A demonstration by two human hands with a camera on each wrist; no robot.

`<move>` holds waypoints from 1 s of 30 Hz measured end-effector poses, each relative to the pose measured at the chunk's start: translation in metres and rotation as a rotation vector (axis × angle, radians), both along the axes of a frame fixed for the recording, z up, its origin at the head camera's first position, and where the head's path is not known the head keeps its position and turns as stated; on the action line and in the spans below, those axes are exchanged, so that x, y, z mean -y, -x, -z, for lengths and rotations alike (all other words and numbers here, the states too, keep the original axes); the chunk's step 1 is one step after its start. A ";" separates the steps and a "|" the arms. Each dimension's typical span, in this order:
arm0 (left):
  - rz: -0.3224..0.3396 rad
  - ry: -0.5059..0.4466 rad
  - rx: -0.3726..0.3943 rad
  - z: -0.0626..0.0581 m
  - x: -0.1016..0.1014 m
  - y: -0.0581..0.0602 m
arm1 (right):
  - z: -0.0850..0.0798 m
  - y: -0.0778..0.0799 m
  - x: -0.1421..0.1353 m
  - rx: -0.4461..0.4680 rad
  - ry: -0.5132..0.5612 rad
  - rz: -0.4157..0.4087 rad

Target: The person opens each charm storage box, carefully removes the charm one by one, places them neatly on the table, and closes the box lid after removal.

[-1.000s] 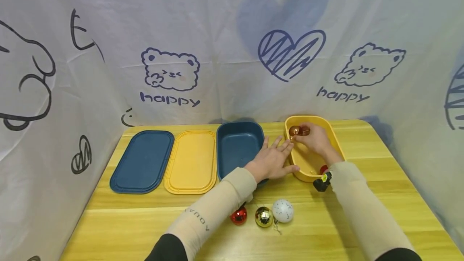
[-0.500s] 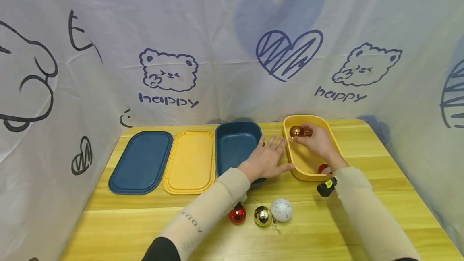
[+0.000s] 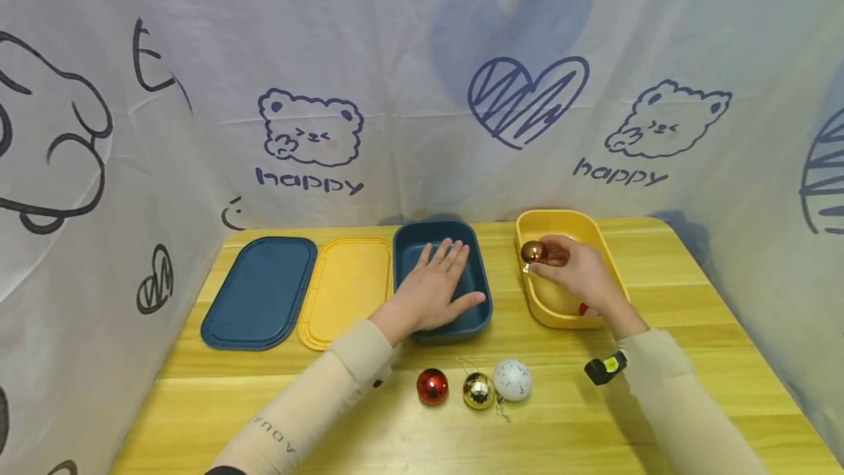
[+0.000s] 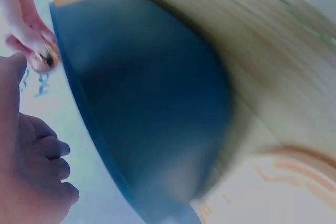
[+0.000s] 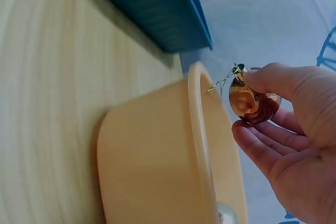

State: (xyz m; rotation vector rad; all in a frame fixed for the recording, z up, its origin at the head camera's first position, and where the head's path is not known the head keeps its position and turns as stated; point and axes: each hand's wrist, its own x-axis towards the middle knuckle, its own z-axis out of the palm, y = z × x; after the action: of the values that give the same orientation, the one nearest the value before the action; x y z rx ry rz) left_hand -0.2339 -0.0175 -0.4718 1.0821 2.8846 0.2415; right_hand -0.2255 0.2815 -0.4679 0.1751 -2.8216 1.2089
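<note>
My right hand (image 3: 580,270) pinches a shiny copper Christmas ball (image 3: 532,252) between thumb and fingers, over the left side of the yellow box (image 3: 554,319). In the right wrist view the copper ball (image 5: 245,100) hangs above the box rim, its cap and thin gold string pointing towards the blue box. My left hand (image 3: 431,292) is spread flat over the blue box (image 3: 480,325), fingers straight and holding nothing. Something red (image 3: 584,309) shows at the near end inside the yellow box, partly covered by my right wrist.
In front of the boxes lie a red ball (image 3: 432,387), a gold ball (image 3: 478,391) and a white speckled ball (image 3: 512,380). A blue lid (image 3: 259,295) and a yellow lid (image 3: 348,292) lie flat on the left. A printed cloth (image 3: 409,152) hangs behind the table.
My left hand has moved left, from between the two boxes to over the blue box. My right hand has drawn the copper ball slightly nearer, towards the yellow box's left rim.
</note>
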 end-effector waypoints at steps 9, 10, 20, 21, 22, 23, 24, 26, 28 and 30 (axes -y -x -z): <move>-0.086 -0.042 -0.002 0.014 0.044 -0.003 | -0.002 -0.026 0.015 0.015 0.058 -0.055; -0.088 -0.042 -0.002 0.015 0.046 -0.003 | -0.001 -0.028 0.017 0.012 0.057 -0.057; -0.100 -0.021 -0.031 0.029 0.059 -0.009 | 0.005 -0.055 0.039 -0.094 0.054 -0.123; -0.102 -0.024 -0.032 0.030 0.059 -0.009 | 0.005 -0.058 0.041 -0.099 0.054 -0.126; -0.105 -0.029 -0.028 0.030 0.059 -0.010 | 0.005 -0.060 0.043 -0.101 0.057 -0.131; -0.107 -0.033 -0.021 0.030 0.060 -0.010 | 0.005 -0.063 0.044 -0.103 0.058 -0.136; -0.109 -0.037 -0.017 0.030 0.060 -0.010 | 0.005 -0.065 0.046 -0.105 0.061 -0.144; -0.112 -0.048 -0.013 0.031 0.060 -0.010 | 0.005 -0.069 0.050 -0.118 0.068 -0.164; -0.114 -0.056 -0.012 0.033 0.061 -0.010 | 0.005 -0.075 0.053 -0.129 0.069 -0.188; -0.117 -0.056 -0.015 0.035 0.062 -0.010 | 0.004 -0.080 0.057 -0.136 0.074 -0.209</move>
State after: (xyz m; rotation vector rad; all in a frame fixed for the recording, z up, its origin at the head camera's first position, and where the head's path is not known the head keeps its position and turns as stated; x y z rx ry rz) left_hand -0.2242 -0.0791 -0.5068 0.9274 2.9759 0.3226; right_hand -0.1457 0.2243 -0.4723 0.5378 -2.6898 1.2831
